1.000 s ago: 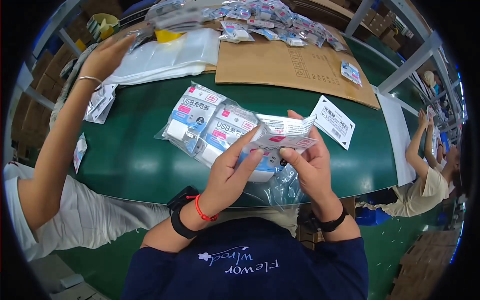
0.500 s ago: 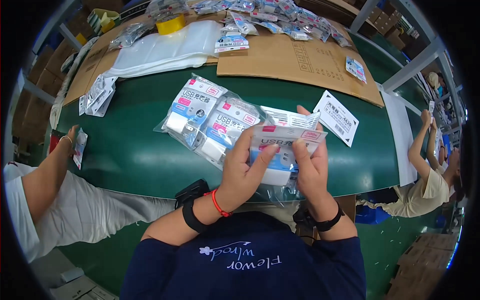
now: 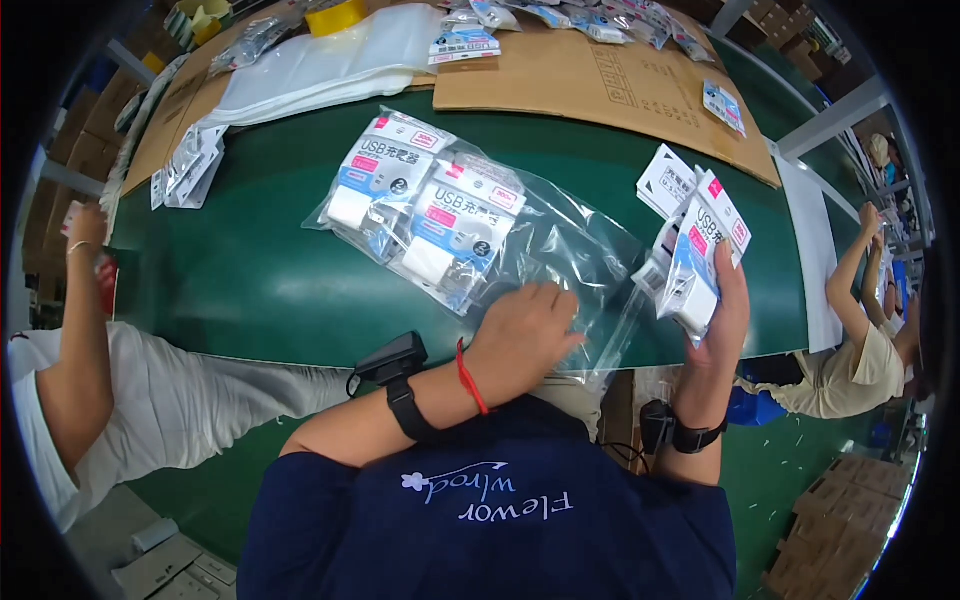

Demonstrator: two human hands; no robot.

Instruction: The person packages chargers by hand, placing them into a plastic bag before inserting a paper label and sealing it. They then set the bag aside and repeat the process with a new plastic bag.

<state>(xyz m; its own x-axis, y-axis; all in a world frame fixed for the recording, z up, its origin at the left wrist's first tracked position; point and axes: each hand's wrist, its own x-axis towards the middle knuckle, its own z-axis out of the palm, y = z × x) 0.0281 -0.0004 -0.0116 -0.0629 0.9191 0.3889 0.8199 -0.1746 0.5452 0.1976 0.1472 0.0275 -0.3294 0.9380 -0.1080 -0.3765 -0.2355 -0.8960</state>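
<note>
A clear plastic bag lies on the green table with two white, blue and pink USB charger packs side by side at its far left end. My left hand rests over the bag's near edge, thumb apart from the fingers, with no pack in it. To the right, my right hand is closed around a charger pack, held tilted above the table. Other packaging shows behind that pack, but I cannot tell how many pieces. A white printed label card lies just beyond, partly covered by the held pack.
Flat cardboard spans the far side, with a heap of charger packs on it. Clear bags and yellow tape lie far left. White cards sit nearer. Co-workers stand left and right.
My left hand has let go of the charger pack and moved down to the bag. My right hand has carried the pack rightward. The co-worker's hand at left has moved up and away.
</note>
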